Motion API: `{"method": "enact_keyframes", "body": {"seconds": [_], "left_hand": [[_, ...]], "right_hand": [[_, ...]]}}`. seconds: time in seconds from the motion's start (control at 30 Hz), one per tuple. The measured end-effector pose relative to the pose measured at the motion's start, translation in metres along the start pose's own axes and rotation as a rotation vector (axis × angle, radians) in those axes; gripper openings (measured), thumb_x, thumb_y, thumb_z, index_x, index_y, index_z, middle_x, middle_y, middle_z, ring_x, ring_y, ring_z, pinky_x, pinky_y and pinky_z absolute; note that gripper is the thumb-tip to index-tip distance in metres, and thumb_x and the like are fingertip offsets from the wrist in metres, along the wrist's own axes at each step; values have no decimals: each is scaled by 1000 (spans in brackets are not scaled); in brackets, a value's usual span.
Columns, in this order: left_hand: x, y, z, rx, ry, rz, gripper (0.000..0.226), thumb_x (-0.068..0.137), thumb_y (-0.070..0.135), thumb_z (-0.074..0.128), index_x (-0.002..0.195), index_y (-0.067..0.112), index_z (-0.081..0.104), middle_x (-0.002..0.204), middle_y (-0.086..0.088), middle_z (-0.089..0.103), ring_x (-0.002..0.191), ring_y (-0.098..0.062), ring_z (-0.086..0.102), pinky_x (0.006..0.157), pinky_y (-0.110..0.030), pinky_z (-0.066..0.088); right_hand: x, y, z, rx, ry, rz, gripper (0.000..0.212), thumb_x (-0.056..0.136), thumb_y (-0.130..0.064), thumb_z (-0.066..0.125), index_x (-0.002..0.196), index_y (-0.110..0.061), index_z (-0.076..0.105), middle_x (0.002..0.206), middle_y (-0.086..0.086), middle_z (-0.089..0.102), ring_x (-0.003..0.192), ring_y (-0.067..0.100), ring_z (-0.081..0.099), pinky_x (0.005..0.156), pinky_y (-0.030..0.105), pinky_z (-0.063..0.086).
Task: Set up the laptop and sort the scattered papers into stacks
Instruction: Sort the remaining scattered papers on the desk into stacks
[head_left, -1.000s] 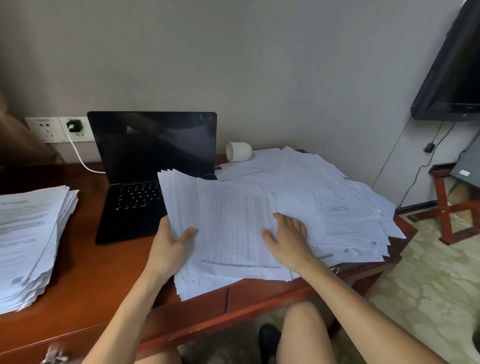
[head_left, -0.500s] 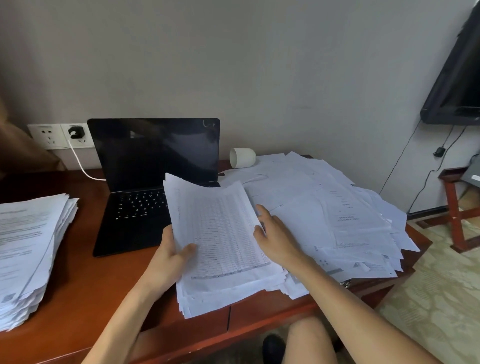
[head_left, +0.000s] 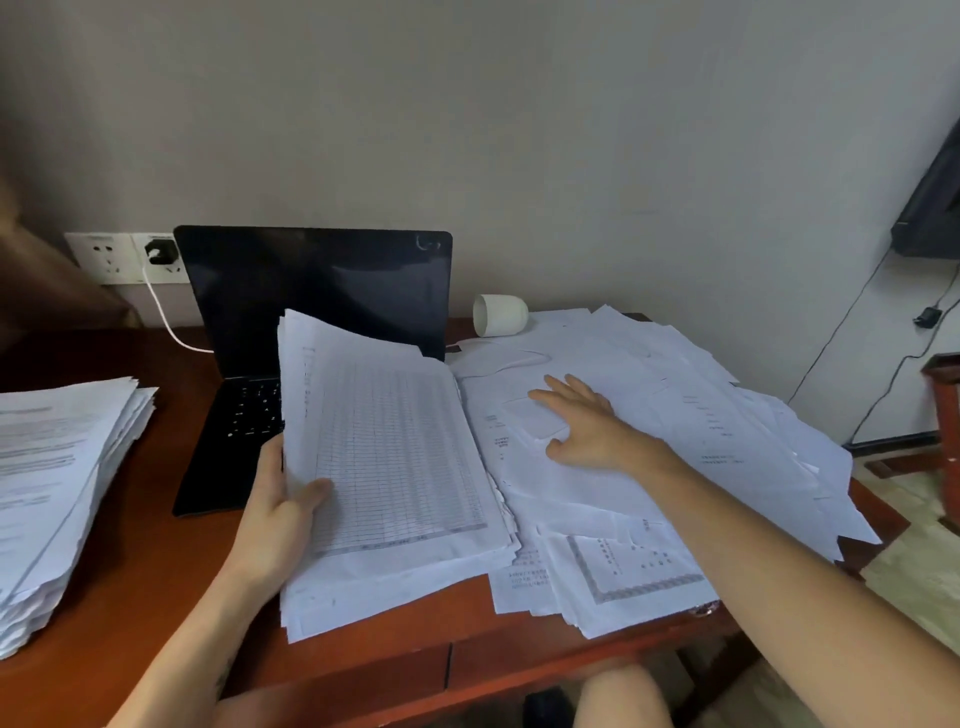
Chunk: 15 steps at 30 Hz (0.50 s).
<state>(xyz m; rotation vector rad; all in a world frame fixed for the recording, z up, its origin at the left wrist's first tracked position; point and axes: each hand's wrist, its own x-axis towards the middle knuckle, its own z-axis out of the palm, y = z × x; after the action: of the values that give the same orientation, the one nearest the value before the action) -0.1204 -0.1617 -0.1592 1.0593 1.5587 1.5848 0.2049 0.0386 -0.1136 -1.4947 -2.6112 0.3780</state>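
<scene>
On the bench (head_left: 130, 597), the scattered papers (head_left: 737, 447) lie as they did a second ago across the right half, from the near edge back to the wall. What has changed is the bundle (head_left: 395, 457) pulled out of them. A second ago it lay fanned and flat under both hands. Now its sheets are squared together and its left edge is tipped up off the bench, its far corner standing in front of the laptop (head_left: 311, 291). The laptop is open at the far left-centre, its screen dark and a white cable running to the wall socket. The sorted stack (head_left: 52, 467) sits unchanged at the near left.

By the look of it, one batch is gathered and ready to go on a stack, and the next sheets are being sought. Most of the loose heap is still to be sorted.

The left hand (head_left: 275, 525) now carries the bundle alone, thumb pressed on the top sheet and fingers clamped round the left edge from behind. The right hand (head_left: 587, 431) has let go and moved farther out over the loose heap. It lies palm down, fingers apart and straight, resting on the top sheets and gripping nothing.
</scene>
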Motion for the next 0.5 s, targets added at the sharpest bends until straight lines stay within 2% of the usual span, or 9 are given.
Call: {"method": "enact_keyframes", "body": {"seconds": [0.1, 0.2, 0.3, 0.37, 0.43, 0.5], "left_hand": [[0, -2, 0, 24, 7, 7, 55, 103, 3, 56, 144, 35, 36, 139, 4, 53, 127, -22, 56, 106, -52, 50], [-1, -5, -2, 31, 9, -3, 55, 103, 4, 57, 144, 35, 36, 139, 4, 53, 128, -23, 56, 107, -52, 50], [-2, -6, -3, 32, 6, -9, 56, 103, 5, 57, 146, 34, 37, 138, 6, 54, 128, -22, 57, 107, -53, 50], [-2, -6, -3, 27, 5, -19, 56, 103, 5, 57, 146, 34, 37, 138, 8, 54, 127, -21, 57, 106, -53, 51], [-3, -6, -3, 35, -1, -20, 56, 103, 6, 57, 146, 34, 37, 138, 8, 54, 127, -21, 57, 106, -54, 51], [-4, -5, -3, 38, -1, -20, 56, 103, 6, 57, 146, 35, 36, 138, 7, 54, 127, -22, 58, 106, -54, 52]], "right_hand": [[10, -2, -10, -55, -144, 40, 85, 90, -33, 59, 161, -36, 12, 169, -8, 1, 155, 15, 0, 123, 38, 7], [18, 2, -11, -97, -139, 45, 79, 94, -37, 56, 161, -30, 14, 166, -6, 16, 150, 20, 12, 118, 36, 15], [29, 10, -5, -109, -52, 3, 76, 92, -42, 56, 159, -28, 23, 157, -4, 34, 141, 22, 24, 115, 35, 27], [35, 13, -1, -156, 32, -49, 67, 93, -43, 57, 153, -26, 34, 141, 0, 51, 129, 24, 37, 106, 36, 36], [38, 14, 2, -281, 140, -131, 56, 96, -42, 54, 147, -23, 44, 126, 2, 60, 117, 25, 47, 97, 36, 38], [41, 16, 5, -367, 236, -184, 53, 96, -39, 55, 144, -18, 49, 117, 5, 65, 111, 27, 53, 95, 38, 39]]}}
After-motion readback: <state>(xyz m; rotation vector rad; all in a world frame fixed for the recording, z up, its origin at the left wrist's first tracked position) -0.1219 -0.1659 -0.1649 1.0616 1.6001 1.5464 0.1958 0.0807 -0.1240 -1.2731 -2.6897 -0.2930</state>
